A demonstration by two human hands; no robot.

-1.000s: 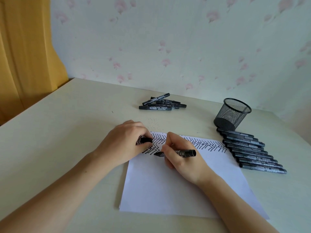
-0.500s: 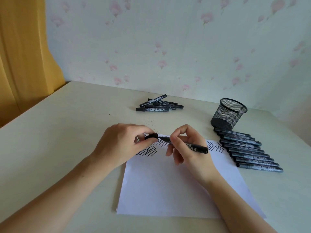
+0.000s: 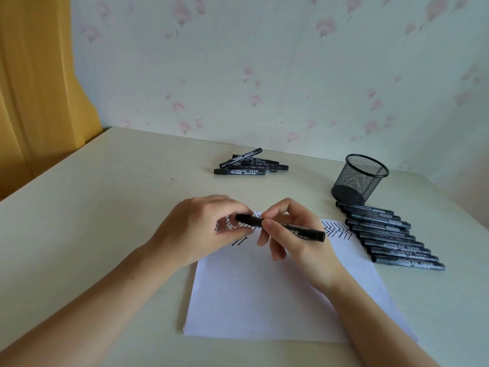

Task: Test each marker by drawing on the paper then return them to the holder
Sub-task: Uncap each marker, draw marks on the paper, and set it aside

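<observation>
The marker [image 3: 280, 227] sits in the air just above the paper [image 3: 264, 300], held between both hands near the sheet's far edge. It is a slim black plastic pen, judged light and rigid, with a smooth barrel that could roll or slip if pinched loosely (the printed label band gives no real texture). Its long axis runs roughly left to right, tilting a little down toward the right; the capped end points left and the flat butt end points right, toward the row of markers [image 3: 389, 235].

The left hand [image 3: 195, 231] pinches the cap end with thumb and fingertips, a clenched grip on the marker. The right hand [image 3: 293, 239] curls round the barrel at mid-length, also grasping it. Mid-barrel looks the safest place to hold while the cap seats; whether the cap is fully pressed home cannot be told.

Black zigzag strokes cross the top of the paper. To the right, the mesh holder [image 3: 358, 178] stands on the counter [image 3: 105, 207] with no markers in it, just beyond the row. A loose pile of markers [image 3: 250, 165] lies farther back, near the wall
</observation>
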